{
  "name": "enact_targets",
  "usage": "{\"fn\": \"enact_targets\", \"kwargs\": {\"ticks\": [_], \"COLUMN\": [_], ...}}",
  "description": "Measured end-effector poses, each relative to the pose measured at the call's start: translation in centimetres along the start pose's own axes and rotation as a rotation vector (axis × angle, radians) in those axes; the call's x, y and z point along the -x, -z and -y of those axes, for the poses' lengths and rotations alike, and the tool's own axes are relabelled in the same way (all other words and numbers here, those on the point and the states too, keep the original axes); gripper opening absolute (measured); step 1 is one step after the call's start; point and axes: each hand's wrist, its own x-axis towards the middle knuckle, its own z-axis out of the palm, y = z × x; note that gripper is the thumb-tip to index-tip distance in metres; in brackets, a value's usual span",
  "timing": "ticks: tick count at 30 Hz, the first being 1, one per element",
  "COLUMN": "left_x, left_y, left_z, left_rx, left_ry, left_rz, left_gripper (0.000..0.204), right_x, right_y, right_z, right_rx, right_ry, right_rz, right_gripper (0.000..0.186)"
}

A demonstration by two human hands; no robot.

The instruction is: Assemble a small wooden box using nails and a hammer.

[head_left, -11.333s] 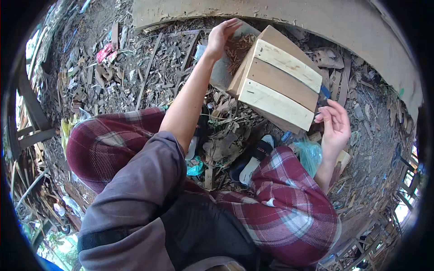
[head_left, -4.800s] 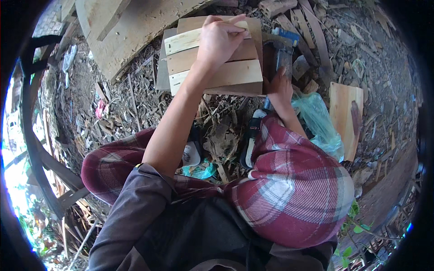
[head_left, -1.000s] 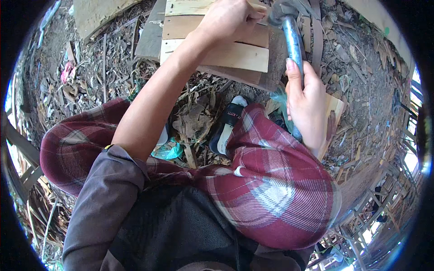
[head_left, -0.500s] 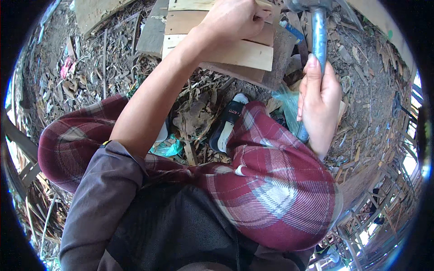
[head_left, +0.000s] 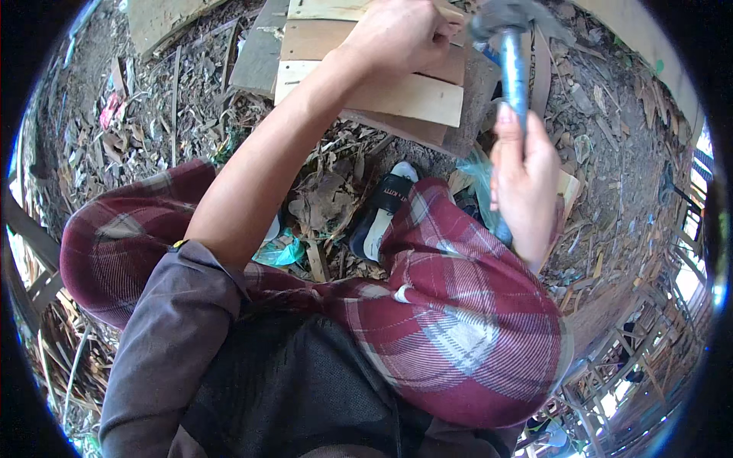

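My right hand (head_left: 525,183) is wrapped round the blue, worn handle of a hammer (head_left: 514,76). The hammer's dark metal head is up at the top edge, just right of the wooden slats (head_left: 405,95), and slightly blurred. My left hand (head_left: 405,34) rests over the right end of these slats with its fingers curled into a pinch. Whatever the fingers hold, if anything, is too small or hidden to make out. The slats lie side by side, with small nail marks at their left ends, and a grey-brown board (head_left: 469,114) lies beneath them.
Dry leaves and wood scraps cover the dirt ground (head_left: 611,153). A clear plastic bag (head_left: 479,183) lies beside my right wrist. My sandalled foot (head_left: 385,210) is below the boards, and another board (head_left: 164,23) stands at the far left.
My right hand and the hammer have moved left, bringing the hammer head closer to my left hand. The left hand and the slats have shifted only slightly.
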Motion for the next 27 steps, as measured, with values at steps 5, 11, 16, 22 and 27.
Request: {"fn": "enact_targets", "kwargs": {"ticks": [5,11,16,22,27], "left_x": [0.1,0.1,0.1,-0.4,-0.1], "left_y": [0.5,-0.1,-1.2,-1.8,-1.7], "left_z": [-0.1,0.0,2.0,1.8,1.6], "left_rx": [-0.068,0.013,0.163,0.015,0.154], "left_ry": [-0.021,-0.065,-0.099,-0.118,-0.005], "left_rz": [0.056,0.010,-0.248,-0.230,-0.273], "left_gripper": [0.018,0.021,0.033,0.030,0.022], "right_x": [0.1,0.4,0.5,0.2,-0.6], "right_y": [0.3,0.5,0.4,0.1,-0.1], "right_z": [0.4,-0.4,0.7,0.7,0.7], "right_rx": [0.033,-0.042,-0.076,-0.028,0.181], "right_ry": [-0.020,0.016,-0.054,0.070,0.005], "right_rz": [-0.035,-0.044,0.019,-0.026,0.036], "right_gripper": [0.040,0.033,0.037,0.036,0.036]}}
